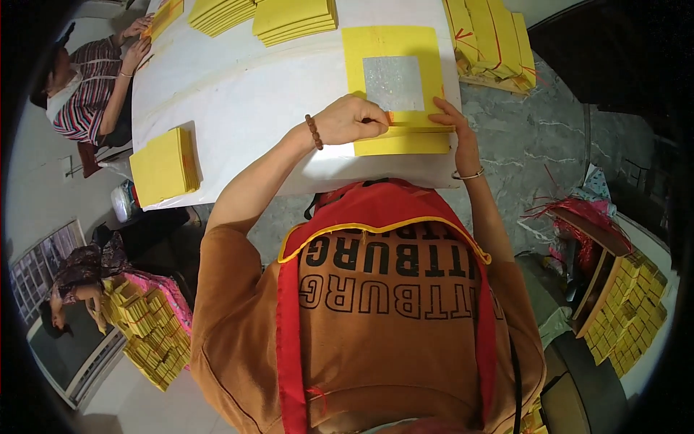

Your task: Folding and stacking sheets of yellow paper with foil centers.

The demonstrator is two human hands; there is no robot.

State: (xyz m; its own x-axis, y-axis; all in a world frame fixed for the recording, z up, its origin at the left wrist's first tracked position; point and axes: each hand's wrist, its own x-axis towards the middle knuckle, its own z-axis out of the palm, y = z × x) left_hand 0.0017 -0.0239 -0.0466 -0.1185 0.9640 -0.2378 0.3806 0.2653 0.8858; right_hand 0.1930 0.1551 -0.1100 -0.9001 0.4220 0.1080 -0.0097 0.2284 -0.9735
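A yellow paper sheet [356, 66] with a silver-grey rectangle [392, 83] in its middle lies before me at the table's right edge. Its near part is folded in a raised crease, and a yellow strip lies below that. My left hand [350, 121], with a brown bead bracelet, is closed at the crease's left end, pinching the paper; a small orange spot shows beside its fingertips. At the crease's right end, my right hand [460, 134] rests against the sheet's edge, fingers stretched and apart over the paper. Its thumb is hard to make out.
The white table [238, 101] carries yellow paper stacks at the far side and a yellow stack [165, 166] near left. A co-worker [87, 94] handles yellow paper at the far left. Tied yellow bundles [491, 40] stand beyond the right edge; more bundles [625, 311] are at lower right.
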